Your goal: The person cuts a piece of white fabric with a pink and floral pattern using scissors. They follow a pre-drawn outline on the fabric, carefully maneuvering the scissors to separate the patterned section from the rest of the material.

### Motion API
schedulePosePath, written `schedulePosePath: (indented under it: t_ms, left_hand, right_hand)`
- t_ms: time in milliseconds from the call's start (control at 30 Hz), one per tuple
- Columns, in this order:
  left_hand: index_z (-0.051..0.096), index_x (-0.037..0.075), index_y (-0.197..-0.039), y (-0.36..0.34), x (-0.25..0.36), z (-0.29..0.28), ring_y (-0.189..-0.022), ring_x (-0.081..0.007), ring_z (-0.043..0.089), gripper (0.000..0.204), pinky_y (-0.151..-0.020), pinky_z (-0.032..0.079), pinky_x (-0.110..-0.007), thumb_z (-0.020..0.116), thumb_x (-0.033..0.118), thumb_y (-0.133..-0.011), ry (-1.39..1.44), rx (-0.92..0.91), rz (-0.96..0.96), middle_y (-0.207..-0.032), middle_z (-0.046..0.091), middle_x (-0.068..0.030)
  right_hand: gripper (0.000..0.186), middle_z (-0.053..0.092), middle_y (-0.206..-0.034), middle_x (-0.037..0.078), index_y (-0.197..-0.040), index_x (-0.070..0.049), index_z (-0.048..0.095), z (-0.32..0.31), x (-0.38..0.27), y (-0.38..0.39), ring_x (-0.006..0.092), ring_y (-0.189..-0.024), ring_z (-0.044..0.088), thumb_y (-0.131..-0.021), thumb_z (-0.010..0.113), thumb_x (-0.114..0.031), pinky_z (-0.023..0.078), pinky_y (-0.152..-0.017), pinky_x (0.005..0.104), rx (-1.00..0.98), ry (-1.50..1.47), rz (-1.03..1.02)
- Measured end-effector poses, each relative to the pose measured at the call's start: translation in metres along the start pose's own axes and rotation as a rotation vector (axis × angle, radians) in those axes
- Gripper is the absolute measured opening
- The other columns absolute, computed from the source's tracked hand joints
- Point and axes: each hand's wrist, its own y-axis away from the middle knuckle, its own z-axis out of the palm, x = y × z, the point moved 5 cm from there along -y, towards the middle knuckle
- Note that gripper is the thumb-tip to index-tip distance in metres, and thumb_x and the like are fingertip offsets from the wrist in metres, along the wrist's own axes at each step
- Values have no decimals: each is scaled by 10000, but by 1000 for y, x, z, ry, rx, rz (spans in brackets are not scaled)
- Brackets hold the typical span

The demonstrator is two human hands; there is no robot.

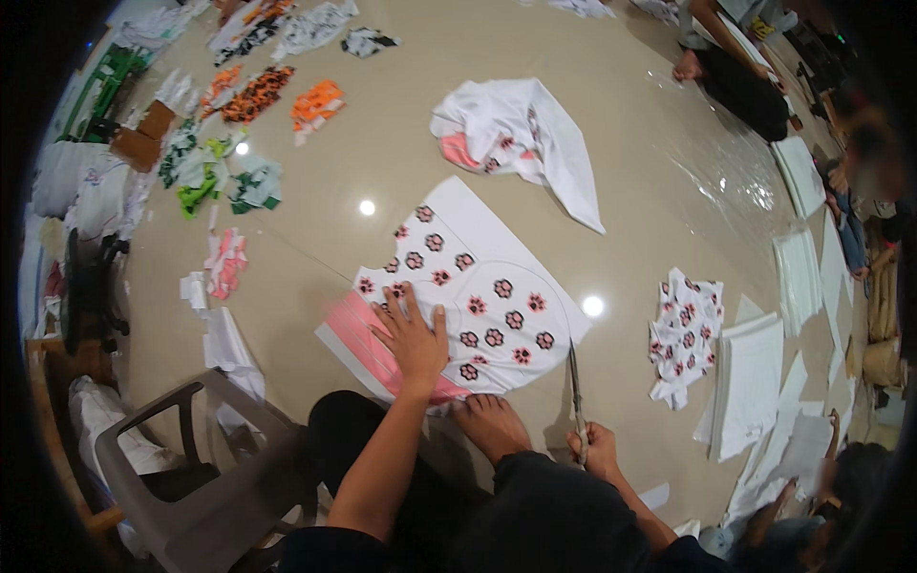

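A white piece of fabric (506, 286) with pink and black paw prints and a pink striped band lies spread on the floor before me. My left hand (413, 342) rests flat on it, fingers spread, near the pink band. In my right hand (600, 451) is a pair of scissors (577, 396), gripped by the handles. The blades point away from me and meet the fabric's right edge, by a curved outline. Whether the blades are apart is too fine to tell. My bare foot (492, 425) stands at the fabric's near edge.
Crumpled white fabric (516, 134) lies farther off. Paw-print cut pieces (686, 334) sit at right beside stacked white sheets (750, 382). Colourful scraps (258, 95) are scattered at far left. A grey plastic chair (191, 458) stands at near left. Other people work along the right side.
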Motion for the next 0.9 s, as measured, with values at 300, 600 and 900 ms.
schedulePosePath:
  t_ms: [300,600,900]
  left_hand:
    - [316,141,-1749,-33,-9,-14,-1651,-564,110,795,-1269,33,-791,493,569,-1103,-20,-31,105,-1814,185,-254]
    - [657,46,-1300,48,89,-13,-1283,-404,567,464,-1130,411,-544,826,258,-923,484,-149,741,-1317,634,-178]
    - [697,108,-1092,89,121,5,-1155,-299,589,218,-1033,427,-493,797,193,-917,424,-216,893,-1127,619,-72]
  right_hand:
    - [310,680,-722,23,-850,-53,637,13,22,-5,101,-619,618,-937,880,-224,499,-566,296,-1,48,-106]
    - [287,677,-780,4,-910,-53,652,18,16,12,79,-656,600,-965,871,-230,488,-586,285,-107,-78,-128]
    - [252,658,-772,-3,-958,-42,659,30,5,27,89,-624,603,-991,845,-209,490,-568,279,-116,-216,59]
